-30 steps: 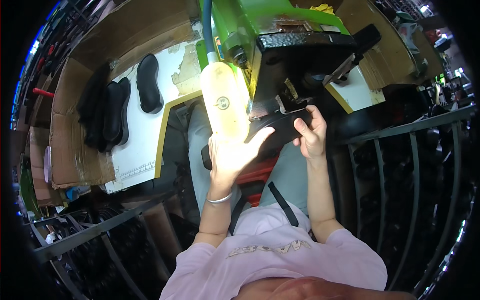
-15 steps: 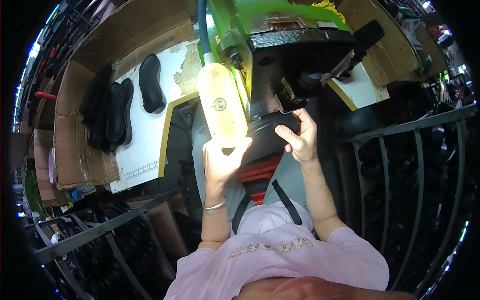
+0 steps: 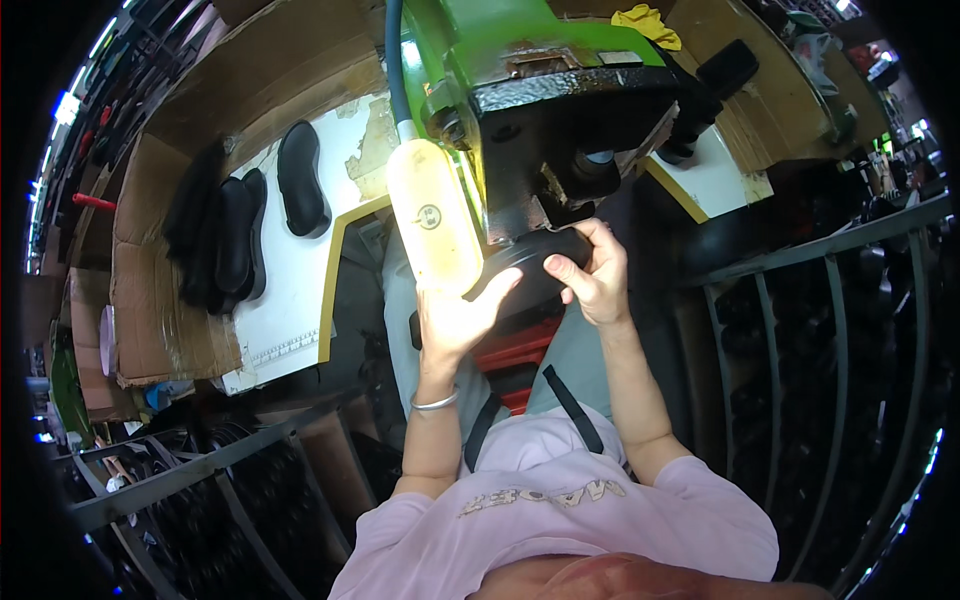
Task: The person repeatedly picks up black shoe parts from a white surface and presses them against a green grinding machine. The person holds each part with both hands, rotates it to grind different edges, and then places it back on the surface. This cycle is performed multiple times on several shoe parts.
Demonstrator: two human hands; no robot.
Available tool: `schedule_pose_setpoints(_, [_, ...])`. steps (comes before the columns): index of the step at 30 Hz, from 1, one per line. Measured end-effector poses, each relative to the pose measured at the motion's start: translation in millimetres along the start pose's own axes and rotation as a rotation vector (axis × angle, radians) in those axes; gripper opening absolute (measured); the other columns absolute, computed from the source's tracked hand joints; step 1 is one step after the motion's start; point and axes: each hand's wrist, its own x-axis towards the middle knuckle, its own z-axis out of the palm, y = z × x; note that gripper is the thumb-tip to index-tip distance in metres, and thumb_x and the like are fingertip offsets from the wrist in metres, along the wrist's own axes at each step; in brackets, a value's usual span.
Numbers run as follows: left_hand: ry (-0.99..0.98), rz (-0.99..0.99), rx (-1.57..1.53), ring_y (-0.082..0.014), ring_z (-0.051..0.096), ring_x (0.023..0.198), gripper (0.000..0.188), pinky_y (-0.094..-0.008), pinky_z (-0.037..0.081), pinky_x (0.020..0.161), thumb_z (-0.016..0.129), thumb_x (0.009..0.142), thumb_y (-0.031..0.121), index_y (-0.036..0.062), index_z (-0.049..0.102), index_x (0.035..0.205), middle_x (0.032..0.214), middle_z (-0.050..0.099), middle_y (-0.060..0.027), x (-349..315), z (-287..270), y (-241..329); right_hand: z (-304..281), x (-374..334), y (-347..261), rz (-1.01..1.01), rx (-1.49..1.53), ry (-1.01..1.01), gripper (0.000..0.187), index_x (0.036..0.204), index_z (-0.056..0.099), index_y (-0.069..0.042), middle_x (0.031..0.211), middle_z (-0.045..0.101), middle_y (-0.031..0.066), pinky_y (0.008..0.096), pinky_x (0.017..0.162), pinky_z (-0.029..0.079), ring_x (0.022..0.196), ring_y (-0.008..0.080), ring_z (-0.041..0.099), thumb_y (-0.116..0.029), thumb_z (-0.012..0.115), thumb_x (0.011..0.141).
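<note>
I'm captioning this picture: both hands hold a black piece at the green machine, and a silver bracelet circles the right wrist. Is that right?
Not quite: the head view shows the silver bracelet on the left wrist. The left hand and right hand do hold the black piece at the green machine.

One head-worn wide fisheye view, looking steeply down and forward, the light pink shirt (image 3: 560, 510) showing nearest along the lower edge, the hands (image 3: 600, 287) sitting close by near mid-frame, straight edges bending toward the rim
</note>
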Motion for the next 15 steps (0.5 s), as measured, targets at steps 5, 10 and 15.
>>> schedule_pose_setpoints(5, [0.079,-0.255,-0.324,-0.0062,0.053,0.069,0.019,-0.0213,0.044,0.065,0.079,0.078,0.008,-0.0001,0.062,0.081,0.075,0.061,0.0004,-30.0,-1.3,-24.5,15.4,1.7,8.3,-0.083,-0.143,-0.062,0.030,0.092,0.060,-0.001,0.081,0.065,0.0035,0.0219,0.056,0.047,0.066,0.0067,0.058,-0.009,0.082,0.074])
schedule_pose_setpoints(10, [0.050,-0.184,-0.409,-0.0075,0.056,0.076,0.022,-0.0216,0.046,0.072,0.077,0.078,0.002,0.0001,0.061,0.093,0.084,0.063,-0.0019,-32.0,-2.0,-24.3,32.0,-1.9,30.4,-0.129,-0.275,-0.116,0.035,0.096,0.059,0.003,0.089,0.065,0.0055,0.0238,0.073,0.051,0.082,0.0088,0.061,0.002,0.083,0.070])
schedule_pose_setpoints(15, [-0.016,-0.186,-0.490,-0.0077,0.058,0.077,0.022,-0.0223,0.047,0.072,0.078,0.077,0.001,0.0014,0.062,0.093,0.084,0.065,-0.0018,-25.9,21.3,-9.6,1.4,-34.1,45.1,-0.032,0.062,-0.105,0.053,0.120,0.054,0.002,0.113,0.063,0.0094,0.0310,0.092,0.047,0.104,0.0181,0.060,-0.010,0.081,0.076])
